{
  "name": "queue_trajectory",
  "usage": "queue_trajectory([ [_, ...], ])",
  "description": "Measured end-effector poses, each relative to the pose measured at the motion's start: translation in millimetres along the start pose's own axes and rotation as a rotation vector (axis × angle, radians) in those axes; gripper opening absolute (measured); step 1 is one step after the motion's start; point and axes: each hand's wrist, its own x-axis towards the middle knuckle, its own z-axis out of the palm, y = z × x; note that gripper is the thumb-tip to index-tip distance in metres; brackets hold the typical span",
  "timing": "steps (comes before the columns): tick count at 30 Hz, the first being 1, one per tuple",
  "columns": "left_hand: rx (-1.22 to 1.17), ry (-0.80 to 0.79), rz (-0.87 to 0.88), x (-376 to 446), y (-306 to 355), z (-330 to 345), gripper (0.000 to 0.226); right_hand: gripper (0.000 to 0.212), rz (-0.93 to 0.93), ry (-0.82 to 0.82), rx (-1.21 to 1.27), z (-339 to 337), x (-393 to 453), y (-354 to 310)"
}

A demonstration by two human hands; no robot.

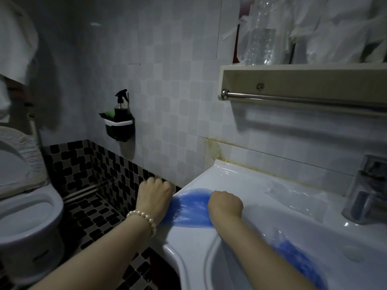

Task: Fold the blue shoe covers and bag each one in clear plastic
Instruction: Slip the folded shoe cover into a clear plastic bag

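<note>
A thin, translucent blue plastic shoe cover lies stretched flat on the left rim of the glossy white ceramic washbasin, one end hanging just over the edge. The left hand, its wrist ringed by a bracelet of pale round beads, is curled closed on the cover's left end at the basin's edge. The right hand is likewise closed in a fist, pinning the cover's right end against the rim. Together they hold the film taut between them. This looks like the flattening step that comes before the first fold. A crumpled heap of more blue shoe covers sits in the bowl beside the right forearm, and clear plastic sheeting, probably the bags, lies on the ledge near the chrome tap. The next move likely calls for bringing one end over the other while keeping the slippery film from sliding off the wet-looking rim.
</note>
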Motion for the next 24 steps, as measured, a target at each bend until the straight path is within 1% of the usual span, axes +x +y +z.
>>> queue_trajectory([
  [2, -0.154, 0.079, 0.094, 7, 3, 0, 0.028, 0.035, -0.011, 0.011, -0.023, 1, -1, -1],
  [3, -0.296, 0.038, 0.115, 11, 8, -2, 0.032, 0.035, -0.016, 0.013, -0.027, 1, -2, -1],
  [4, -0.448, -0.075, 0.115, 16, 14, -4, 0.034, 0.035, -0.020, 0.014, -0.024, 1, -3, -1],
  [5, -0.581, -0.225, 0.096, 21, 21, -6, 0.032, 0.035, -0.022, 0.013, -0.012, 1, -4, -1],
  [6, -0.642, -0.361, 0.085, 27, 27, -8, 0.031, 0.034, -0.027, 0.013, 0.000, 0, -6, 0],
  [7, -0.632, -0.468, 0.081, 32, 30, -10, 0.032, 0.033, -0.034, 0.014, 0.011, 0, -7, 1],
  [9, -0.595, -0.579, 0.066, 39, 32, -14, 0.036, 0.032, -0.045, 0.012, 0.016, 1, -10, 3],
  [12, -0.597, -0.650, 0.042, 41, 29, -15, 0.037, 0.033, -0.055, 0.019, 0.024, 3, -15, 9],
  [14, -0.613, -0.640, 0.042, 38, 30, -18, 0.034, 0.032, -0.034, -0.009, 0.135, 0, -13, 14],
  [16, -0.698, -0.506, 0.039, 36, 30, -22, 0.020, 0.032, 0.013, -0.007, 0.410, -5, -4, 23],
  [17, -0.751, -0.383, 0.030, 36, 28, -27, 0.012, 0.028, 0.010, 0.038, 0.581, -8, 1, 28],
  [18, -0.792, -0.218, 0.026, 37, 26, -32, 0.015, 0.019, -0.011, 0.121, 0.761, -13, 5, 32],
  [19, -0.770, -0.018, 0.062, 37, 24, -37, 0.017, 0.010, -0.049, 0.218, 0.942, -17, 8, 37],
  [20, -0.699, 0.187, 0.138, 36, 22, -41, 0.014, 0.022, -0.121, 0.315, 1.078, -22, 8, 42],
  [21, -0.616, 0.355, 0.240, 32, 22, -46, 0.011, 0.045, -0.224, 0.395, 1.133, -26, 7, 48],
  [22, -0.561, 0.462, 0.332, 25, 22, -49, 0.010, 0.066, -0.330, 0.446, 1.093, -29, 5, 53],
  [23, -0.532, 0.493, 0.417, 17, 22, -47, 0.010, 0.081, -0.429, 0.474, 0.992, -29, 3, 56],
  [24, -0.517, 0.471, 0.481, 8, 22, -41, 0.009, 0.089, -0.518, 0.493, 0.851, -29, -2, 57],
])
